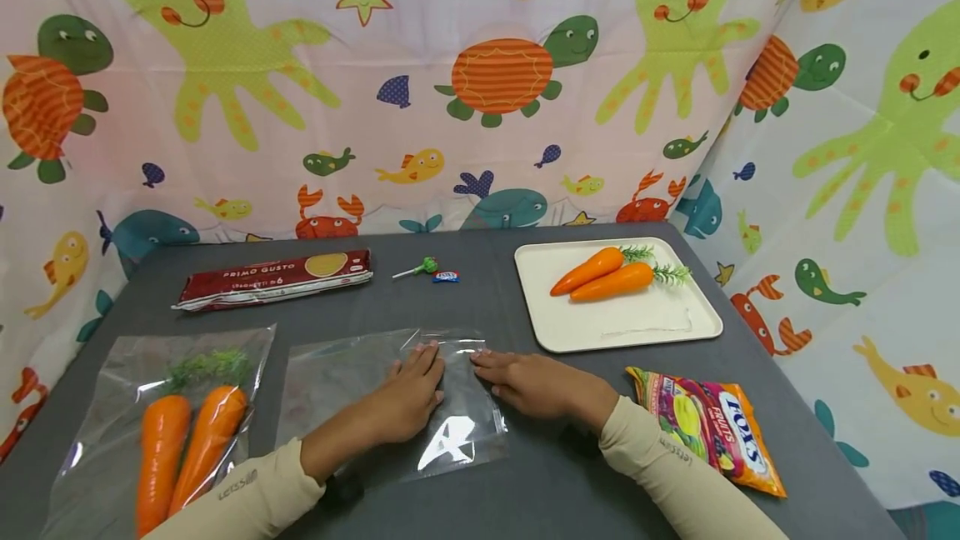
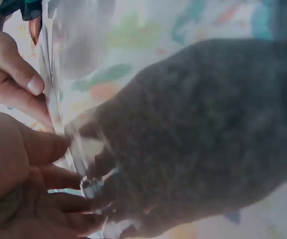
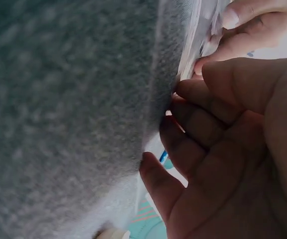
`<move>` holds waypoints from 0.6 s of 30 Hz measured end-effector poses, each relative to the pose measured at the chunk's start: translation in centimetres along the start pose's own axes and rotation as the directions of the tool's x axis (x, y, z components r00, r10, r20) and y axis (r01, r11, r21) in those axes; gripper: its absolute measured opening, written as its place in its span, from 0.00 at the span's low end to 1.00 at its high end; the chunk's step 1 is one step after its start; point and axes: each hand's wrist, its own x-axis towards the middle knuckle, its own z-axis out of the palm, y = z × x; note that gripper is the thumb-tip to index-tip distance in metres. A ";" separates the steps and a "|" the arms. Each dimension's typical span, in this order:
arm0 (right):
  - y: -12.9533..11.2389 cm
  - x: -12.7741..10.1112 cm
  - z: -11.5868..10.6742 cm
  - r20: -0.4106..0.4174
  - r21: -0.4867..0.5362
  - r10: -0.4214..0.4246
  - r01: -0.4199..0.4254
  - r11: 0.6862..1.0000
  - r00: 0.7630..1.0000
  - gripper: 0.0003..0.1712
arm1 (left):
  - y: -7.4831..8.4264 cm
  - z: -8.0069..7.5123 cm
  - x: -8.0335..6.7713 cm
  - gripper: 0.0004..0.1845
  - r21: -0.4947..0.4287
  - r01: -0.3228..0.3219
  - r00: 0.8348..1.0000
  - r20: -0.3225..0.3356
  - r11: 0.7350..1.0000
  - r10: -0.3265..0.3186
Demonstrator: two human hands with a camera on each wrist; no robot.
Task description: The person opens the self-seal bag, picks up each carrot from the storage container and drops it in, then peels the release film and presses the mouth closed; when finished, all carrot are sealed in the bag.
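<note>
A clear plastic bag [image 1: 337, 382] lies flat on the dark table, with nothing visible inside it. My left hand [image 1: 412, 394] rests on its middle, fingers stretched forward and touching the film. At the bag's right edge, my right hand [image 1: 532, 382] touches the plastic with its fingertips, its fingers nearly straight. In the left wrist view the left hand [image 2: 24, 174] meets the film's surface, and the other hand shows beyond it. The right wrist view has the right hand [image 3: 223, 144] with slightly bent fingers against the surface. Neither hand grips anything.
On the left lies a clear bag with two carrots [image 1: 161, 448]. Behind are a spaghetti packet [image 1: 277, 277], a green lollipop [image 1: 427, 265] and a small wrapped candy [image 1: 446, 277]. A cream tray [image 1: 540, 273] with two carrots and a Fox's candy bag [image 1: 708, 432] are at right.
</note>
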 end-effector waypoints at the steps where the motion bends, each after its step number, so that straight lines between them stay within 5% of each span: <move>1: 0.1 0.0 0.0 -0.004 0.010 -0.007 0.007 1.000 1.000 0.25 | 0.2 0.1 0.1 0.28 0.006 0.002 1.000 -0.024 1.000 -0.002; 5: 0.5 -0.1 0.0 -0.016 -0.002 -0.028 0.028 1.000 0.999 0.25 | 0.5 0.0 0.3 0.21 0.058 -0.039 0.988 -0.149 0.998 0.047; 9: 0.4 0.0 0.0 -0.030 -0.019 -0.030 0.030 0.999 0.999 0.25 | 0.1 -0.3 0.5 0.04 0.131 -0.105 0.946 -0.294 0.986 0.139; 18: 0.5 0.1 0.0 -0.053 0.016 -0.006 0.007 1.000 0.999 0.24 | -1.3 -1.4 -0.8 0.07 -0.037 -0.175 0.911 -0.384 0.984 0.148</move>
